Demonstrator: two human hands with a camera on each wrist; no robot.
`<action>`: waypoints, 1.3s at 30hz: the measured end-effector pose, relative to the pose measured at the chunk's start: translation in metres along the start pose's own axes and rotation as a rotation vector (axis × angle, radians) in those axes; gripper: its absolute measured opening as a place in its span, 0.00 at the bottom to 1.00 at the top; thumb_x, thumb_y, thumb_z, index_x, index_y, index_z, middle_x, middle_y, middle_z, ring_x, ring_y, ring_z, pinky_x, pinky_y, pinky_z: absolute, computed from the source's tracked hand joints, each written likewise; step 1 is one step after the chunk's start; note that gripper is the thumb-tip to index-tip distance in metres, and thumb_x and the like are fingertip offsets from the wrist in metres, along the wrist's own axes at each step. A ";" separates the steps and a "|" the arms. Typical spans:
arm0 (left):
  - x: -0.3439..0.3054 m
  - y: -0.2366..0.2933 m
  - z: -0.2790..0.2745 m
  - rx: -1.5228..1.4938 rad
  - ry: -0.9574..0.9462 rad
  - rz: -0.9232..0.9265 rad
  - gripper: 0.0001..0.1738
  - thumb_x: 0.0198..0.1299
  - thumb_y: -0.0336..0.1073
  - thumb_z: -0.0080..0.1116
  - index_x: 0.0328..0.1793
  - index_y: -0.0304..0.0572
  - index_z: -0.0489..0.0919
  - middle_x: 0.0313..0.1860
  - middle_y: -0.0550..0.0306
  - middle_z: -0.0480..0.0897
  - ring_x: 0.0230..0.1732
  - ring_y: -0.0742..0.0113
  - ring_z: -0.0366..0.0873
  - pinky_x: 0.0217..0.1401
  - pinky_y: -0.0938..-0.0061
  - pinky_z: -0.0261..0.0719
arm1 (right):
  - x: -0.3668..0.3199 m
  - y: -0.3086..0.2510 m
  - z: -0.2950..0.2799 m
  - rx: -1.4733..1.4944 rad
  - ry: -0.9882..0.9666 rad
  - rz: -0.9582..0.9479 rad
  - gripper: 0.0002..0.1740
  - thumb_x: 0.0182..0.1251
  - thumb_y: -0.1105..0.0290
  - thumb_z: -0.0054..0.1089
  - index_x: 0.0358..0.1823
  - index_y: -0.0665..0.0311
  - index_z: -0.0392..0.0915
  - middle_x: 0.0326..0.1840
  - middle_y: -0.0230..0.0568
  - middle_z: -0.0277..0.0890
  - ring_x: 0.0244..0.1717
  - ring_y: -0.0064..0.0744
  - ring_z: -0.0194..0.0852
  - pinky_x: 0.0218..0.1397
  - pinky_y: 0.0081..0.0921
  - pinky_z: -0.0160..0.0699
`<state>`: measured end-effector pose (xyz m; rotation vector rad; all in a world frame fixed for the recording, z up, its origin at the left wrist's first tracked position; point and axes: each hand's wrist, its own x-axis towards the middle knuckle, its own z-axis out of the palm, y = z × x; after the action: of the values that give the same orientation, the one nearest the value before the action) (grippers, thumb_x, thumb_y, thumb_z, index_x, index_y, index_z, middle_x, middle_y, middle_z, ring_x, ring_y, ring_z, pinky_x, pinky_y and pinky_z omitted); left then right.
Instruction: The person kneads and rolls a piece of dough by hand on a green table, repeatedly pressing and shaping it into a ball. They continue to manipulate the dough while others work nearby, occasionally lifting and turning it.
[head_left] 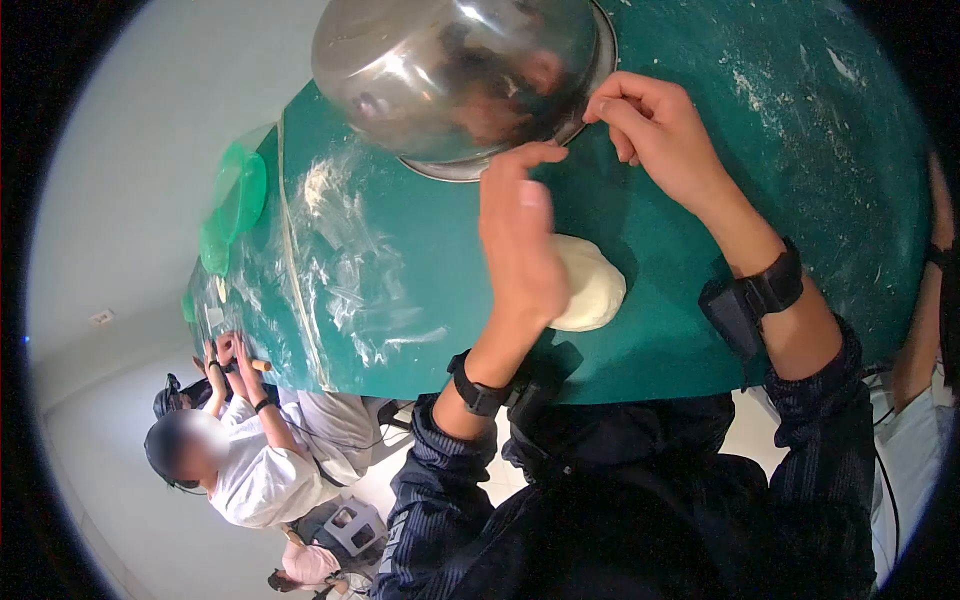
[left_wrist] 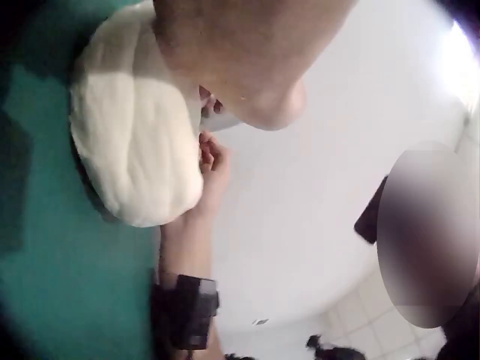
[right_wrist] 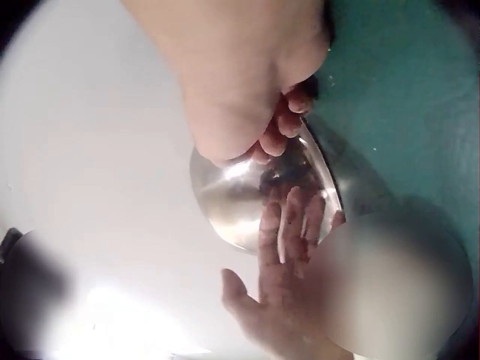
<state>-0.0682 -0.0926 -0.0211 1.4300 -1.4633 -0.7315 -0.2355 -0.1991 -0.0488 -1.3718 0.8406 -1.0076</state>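
A rounded lump of pale dough lies on the green table near its front edge, its left side partly hidden behind my left hand. That hand is raised over the table, slightly blurred, fingers extended towards the bowl; the right wrist view shows them spread, holding nothing. A shiny metal bowl sits upside down beyond the dough. My right hand hovers at the bowl's right side, fingers loosely bent, fingertips right at the rim. In the left wrist view the dough shows large, with soft folds.
White flour is smeared over the table's left part, with more at the far right. A green plastic item stands by the left edge. Another person sits at the left, hands at the table; someone's arm shows at the right.
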 end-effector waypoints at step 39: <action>-0.044 -0.015 -0.071 0.325 -0.008 0.010 0.14 0.61 0.32 0.71 0.52 0.38 0.86 0.54 0.48 0.88 0.56 0.56 0.85 0.66 0.63 0.78 | -0.005 -0.004 -0.004 -0.109 -0.081 0.016 0.10 0.79 0.68 0.56 0.40 0.64 0.82 0.26 0.22 0.71 0.25 0.11 0.66 0.28 0.17 0.65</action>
<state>-0.0032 -0.0388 -0.0163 1.6619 -1.6492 -0.5083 -0.2411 -0.1955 -0.0450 -1.4862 0.8555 -0.8984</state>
